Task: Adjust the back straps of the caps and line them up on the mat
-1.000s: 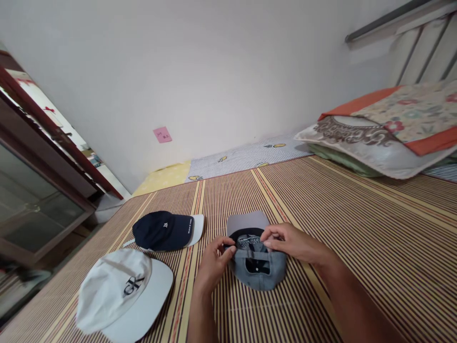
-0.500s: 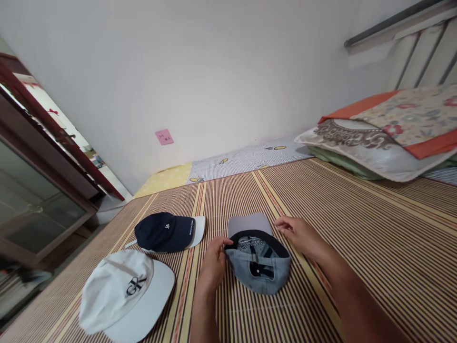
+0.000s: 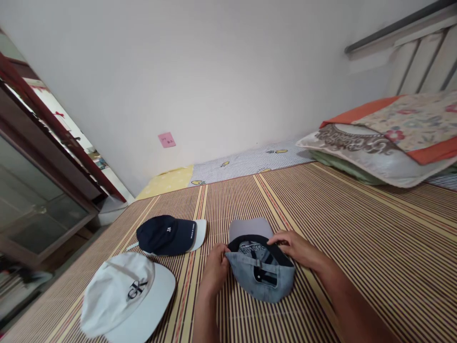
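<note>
Whereas half a second ago the right hand [image 3: 298, 248] hovered clear, its fingers now touch the right rim of the washed blue-grey fabric baseball cap [image 3: 257, 287]; whether they grip, I cannot tell. The left hand [image 3: 215, 270] pinches the opposite rim. The cap lies crown-down, hollow and soft, its smooth curved brim pointing away, on a finely ribbed brown-and-tan striped mat [image 3: 342, 214].

Your left hand [image 3: 215, 267] and right hand [image 3: 297, 246] are both bare, with slim fingers [image 3: 282, 235]. Back from the fingers, the rounded knuckles run into smooth backs, narrowing at the wrists [image 3: 326, 267]. Farther behind the fingers, your forearms [image 3: 352, 300] are uncovered, the right one broadening toward its lower end.
</note>
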Demonstrator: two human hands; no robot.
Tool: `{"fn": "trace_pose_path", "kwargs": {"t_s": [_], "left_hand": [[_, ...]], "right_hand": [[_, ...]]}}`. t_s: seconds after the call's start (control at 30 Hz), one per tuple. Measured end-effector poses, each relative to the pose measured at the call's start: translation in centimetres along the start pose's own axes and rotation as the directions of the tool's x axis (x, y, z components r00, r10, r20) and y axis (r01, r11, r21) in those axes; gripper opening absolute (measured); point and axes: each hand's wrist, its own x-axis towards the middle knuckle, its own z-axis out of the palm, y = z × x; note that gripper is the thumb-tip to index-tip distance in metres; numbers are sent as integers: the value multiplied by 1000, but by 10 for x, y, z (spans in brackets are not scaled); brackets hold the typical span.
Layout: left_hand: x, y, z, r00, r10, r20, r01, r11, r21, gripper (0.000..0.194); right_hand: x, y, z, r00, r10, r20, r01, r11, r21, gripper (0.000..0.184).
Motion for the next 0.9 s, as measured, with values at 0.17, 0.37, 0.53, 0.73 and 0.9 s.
{"fn": "trace_pose_path", "kwargs": {"t_s": [0.17, 0.37, 0.53, 0.73, 0.9], "left_hand": [[-2, 15, -12, 999, 8, 40, -1, 987, -162, 18], [-10, 34, -23, 1000, -13, 28, 28, 753, -658, 24], [-17, 40, -18, 995, -100, 1, 47, 466, -883, 22], [-10, 14, -7, 991, 121, 53, 38, 124, -992, 29], [-4, 20, 3, 888, 400, 228, 275, -62, -960, 57]], "right_hand": [[2, -17, -11, 993, -59, -100, 56, 998, -35, 25], [-8, -62, -23, 992, -86, -88, 95, 990, 101, 34], [-14, -84, -22, 995, -101, -7, 99, 961, 259, 37], [-15, -76, -7, 999, 6, 41, -31, 765, 643, 40], [-14, -68, 23, 997, 70, 21, -48, 414, 909, 41]]}}
